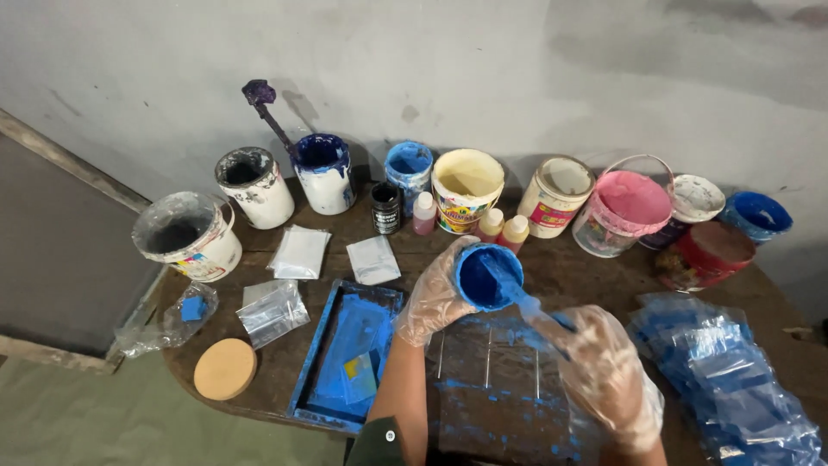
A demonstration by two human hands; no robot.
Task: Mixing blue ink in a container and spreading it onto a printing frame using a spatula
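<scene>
Far out to the left of the left hand (434, 298), a plastic-lined white bucket (188, 235) stands at the table's edge, with a crumpled clear bag holding a blue scrap (183, 312) and a round tan lid (225, 368) nearer the person. Closer in lie clear sachets (299, 252) and a blue-smeared flat tray (347, 354), whose right edge sits just beside the left wrist. Beyond the hand, along the wall, stand a grey-stained white tub (254, 185), a blue-stained tub with a purple stick in it (323, 171), a small black jar (385, 207), a blue cup (408, 167) and a cream-filled printed bucket (467, 189), with small pink and orange bottles (503, 228) just past the fingertips.

The left hand, in a clear plastic glove, is wrapped around a small cup of blue paint (488, 276), tilting its mouth toward the person. The right hand (608, 371), also gloved, is closed on a blue-coated stirring stick (528, 304) whose tip rests inside that cup. Under both hands lies a dark, blue-spattered plastic-covered board (500, 406).

Beyond the right hand stand a white labelled tub (555, 196), a clear pail of pink paint (623, 209), a red tub (705, 254) and a blue bowl (757, 215). To its right lies a heap of blue-stained plastic bags (733, 380).
</scene>
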